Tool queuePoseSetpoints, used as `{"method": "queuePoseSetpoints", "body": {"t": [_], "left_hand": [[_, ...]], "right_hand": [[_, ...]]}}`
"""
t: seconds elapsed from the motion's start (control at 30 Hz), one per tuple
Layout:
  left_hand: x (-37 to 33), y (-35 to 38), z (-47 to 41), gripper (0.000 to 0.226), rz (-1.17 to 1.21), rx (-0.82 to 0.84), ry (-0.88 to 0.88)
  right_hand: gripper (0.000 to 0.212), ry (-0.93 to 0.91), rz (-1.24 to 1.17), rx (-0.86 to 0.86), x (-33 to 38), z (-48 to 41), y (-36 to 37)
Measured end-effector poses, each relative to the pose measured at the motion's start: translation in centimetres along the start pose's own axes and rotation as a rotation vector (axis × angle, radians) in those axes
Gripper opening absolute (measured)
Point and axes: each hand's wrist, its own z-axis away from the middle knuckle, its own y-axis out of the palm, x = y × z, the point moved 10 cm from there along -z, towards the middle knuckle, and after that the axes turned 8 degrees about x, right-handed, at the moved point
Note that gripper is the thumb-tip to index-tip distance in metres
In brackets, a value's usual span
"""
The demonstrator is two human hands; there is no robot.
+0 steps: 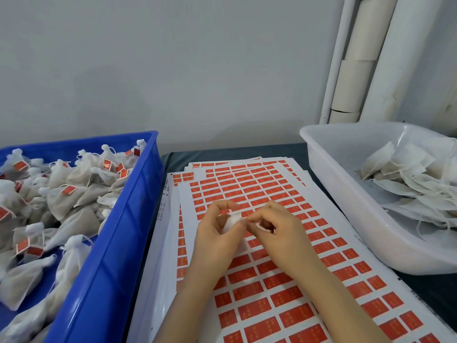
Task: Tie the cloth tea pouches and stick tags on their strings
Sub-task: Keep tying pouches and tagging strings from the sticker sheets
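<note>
A white cloth tea pouch (pixel 232 221) sits between my two hands above the sticker sheets. My left hand (pixel 214 233) wraps its body, mostly hiding it. My right hand (pixel 274 226) pinches the pouch's top or string with thumb and forefinger, touching the left fingertips. Sheets of red rectangular tags (pixel 279 290) on white backing lie under both hands. Whether a tag is on this pouch's string is hidden.
A blue crate (pixel 123 233) at the left holds several tied pouches with red tags (pixel 69 189). A white tub (pixel 346 201) at the right holds flat, open pouches (pixel 410 179). White pipes (pixel 366 58) stand at the back right against the wall.
</note>
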Motion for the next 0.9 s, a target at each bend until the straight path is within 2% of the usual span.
{"method": "queuePoseSetpoints", "body": {"t": [0.13, 0.27, 0.4, 0.43, 0.53, 0.67, 0.77, 0.9], "left_hand": [[-0.7, 0.5, 0.1, 0.013, 0.038, 0.027, 0.039], [-0.4, 0.1, 0.1, 0.027, 0.034, 0.013, 0.028], [-1.0, -1.1, 0.7, 0.011, -0.116, -0.122, 0.080], [-0.8, -1.1, 0.7, 0.021, -0.109, -0.119, 0.075], [0.8, 0.2, 0.3, 0.044, 0.042, 0.027, -0.118], [2.8, 1.3, 0.5, 0.044, 0.222, 0.132, -0.371], [3.4, 1.1, 0.4, 0.043, 0.367, 0.134, -0.419], [3.3, 0.8, 0.0, 0.042, 0.429, 0.130, -0.359]], "right_hand": [[0.034, 0.015, 0.014, -0.071, 0.2, 0.2, -0.6], [0.027, 0.026, -0.024, -0.161, 0.2, 0.6, -1.9], [0.022, 0.048, -0.062, -0.213, -0.2, 0.8, -2.7], [0.020, 0.057, -0.055, -0.213, -0.2, 0.8, -2.6], [0.010, 0.043, -0.026, -0.214, 0.1, 0.7, -2.2], [0.010, 0.001, 0.048, -0.217, 0.3, 0.6, -1.9], [0.011, -0.020, 0.075, -0.184, 0.5, 0.6, -1.3], [0.014, -0.069, 0.069, -0.061, 1.0, 0.4, 0.3]]}}
